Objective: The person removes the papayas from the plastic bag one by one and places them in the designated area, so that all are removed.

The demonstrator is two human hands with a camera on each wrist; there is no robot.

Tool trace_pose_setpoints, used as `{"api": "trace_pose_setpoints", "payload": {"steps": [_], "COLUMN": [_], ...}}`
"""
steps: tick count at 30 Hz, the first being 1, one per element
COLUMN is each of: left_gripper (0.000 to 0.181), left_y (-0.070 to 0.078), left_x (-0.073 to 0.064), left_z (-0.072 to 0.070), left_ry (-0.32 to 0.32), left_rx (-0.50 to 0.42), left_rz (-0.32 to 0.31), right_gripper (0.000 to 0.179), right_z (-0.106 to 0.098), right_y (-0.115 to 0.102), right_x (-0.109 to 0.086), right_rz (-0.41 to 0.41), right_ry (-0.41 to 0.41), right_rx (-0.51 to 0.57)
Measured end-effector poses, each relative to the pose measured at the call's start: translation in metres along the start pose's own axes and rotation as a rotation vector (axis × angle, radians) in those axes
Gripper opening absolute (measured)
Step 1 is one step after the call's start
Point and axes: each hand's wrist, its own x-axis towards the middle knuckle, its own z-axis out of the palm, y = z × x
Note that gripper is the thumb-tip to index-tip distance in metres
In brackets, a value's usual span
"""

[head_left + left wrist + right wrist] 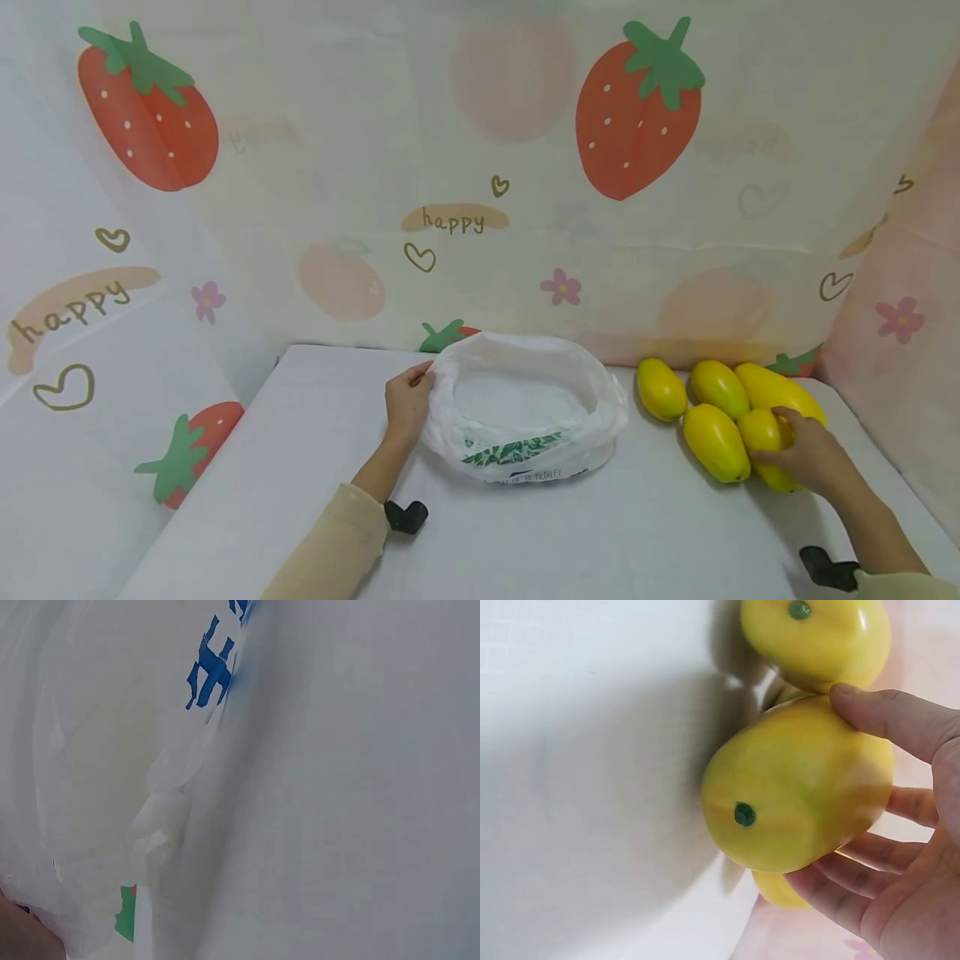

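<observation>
A white plastic bag (596, 450) with green print stands on the table with its mouth spread wide. My left hand (408, 406) pinches the left side of its rim. In the left wrist view the bag's thin wall (90, 780) fills the left side, and only a bit of the hand (28, 937) shows at the corner. At the right, my right hand (813, 457) grips a yellow mango (759, 430). The right wrist view shows the thumb and fingers around this mango (780, 787), its green stem end facing the camera. Another mango (817, 645) lies beside it.
Several other yellow mangoes crowd round the held one: one in front-left (716, 443), one at the far left (662, 390), one behind (720, 388) and a larger one (783, 392) at the back. A printed cloth backdrop (480, 275) rises behind the white tabletop (525, 550).
</observation>
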Motion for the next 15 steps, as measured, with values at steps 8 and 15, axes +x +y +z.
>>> {"api": "trace_pose_setpoints", "payload": {"steps": [8,15], "left_gripper": [0.028,0.027], "left_y": [-0.0002,-0.0018], "left_x": [-0.0001,0.0008], "left_z": [0.0007,0.0012], "left_ry": [0.000,0.001], "left_rx": [0.001,-0.006], "left_rz": [0.002,0.011], "right_gripper": [0.102,0.103], "right_z": [0.0038,0.0044], "right_y": [0.0029,0.0038], "right_x": [-0.0006,-0.0013], "right_rz": [-0.016,-0.015], "right_ry": [0.008,0.011], "right_rx": [-0.013,-0.018]}}
